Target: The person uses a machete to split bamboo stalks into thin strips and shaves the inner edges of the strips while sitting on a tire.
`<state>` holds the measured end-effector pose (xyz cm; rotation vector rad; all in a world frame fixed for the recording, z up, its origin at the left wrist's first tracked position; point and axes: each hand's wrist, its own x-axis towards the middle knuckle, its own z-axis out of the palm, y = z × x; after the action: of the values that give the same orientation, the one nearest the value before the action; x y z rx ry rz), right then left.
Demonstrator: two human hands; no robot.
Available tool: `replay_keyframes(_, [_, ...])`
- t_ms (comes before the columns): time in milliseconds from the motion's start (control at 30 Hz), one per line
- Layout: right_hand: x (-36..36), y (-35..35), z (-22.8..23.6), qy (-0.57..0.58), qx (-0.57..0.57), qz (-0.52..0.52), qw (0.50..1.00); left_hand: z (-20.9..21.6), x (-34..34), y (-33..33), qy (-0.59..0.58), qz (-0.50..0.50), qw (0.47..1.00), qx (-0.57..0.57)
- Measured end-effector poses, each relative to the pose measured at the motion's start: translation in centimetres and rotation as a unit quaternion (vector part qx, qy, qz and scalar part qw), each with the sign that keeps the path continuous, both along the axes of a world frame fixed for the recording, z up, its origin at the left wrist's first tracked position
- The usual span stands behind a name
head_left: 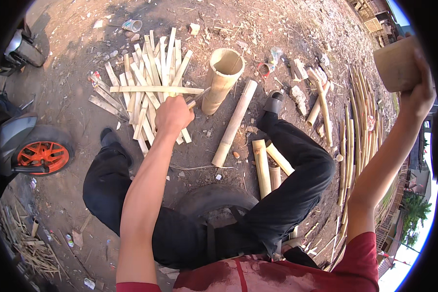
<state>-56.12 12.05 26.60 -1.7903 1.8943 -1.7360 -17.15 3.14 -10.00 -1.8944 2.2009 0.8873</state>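
My left hand (174, 115) is closed in a fist over the pile of split bamboo strips (155, 73). From it a narrow tool with a tan handle (192, 103) reaches toward an upright bamboo tube (219, 82); its exact kind is hard to make out. Just beyond the fist, one flat bamboo strip (131, 89) lies crosswise; whether my fingers touch it I cannot tell. High at the right, my right hand (422, 90) is raised, gripping a thick wooden block (398, 63) round its right side. An uncut bamboo pole piece (234, 124) rests on the ground between my feet.
I sit with a tyre (216, 197) between my legs. Short bamboo pieces (262, 168) lie by my right knee, and long poles (357, 131) beyond it. A motorcycle wheel (43, 156) stands at left; a plastic cup (132, 25) and stones litter the dirt.
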Motion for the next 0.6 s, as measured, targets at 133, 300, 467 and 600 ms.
replay_keyframes(133, [5.1,5.3,-26.9,-0.003,0.388,-0.07,0.919,-1.5,-2.3,1.1,0.009,0.01,0.999,0.035])
replay_keyframes(300, [7.0,2.6,-24.5,0.116,0.459,-0.043,0.88,-1.8,-1.3,-2.4,0.019,-0.016,1.0,0.018])
replay_keyframes(467, [2.4,-1.3,-5.2,0.106,0.211,-0.072,0.969,-2.4,-1.6,-1.1,0.01,-0.014,1.0,0.009])
replay_keyframes(600, [0.2,-1.7,0.8,0.062,0.03,-0.048,0.996,-2.0,-2.5,-0.6,0.005,-0.02,0.999,0.041])
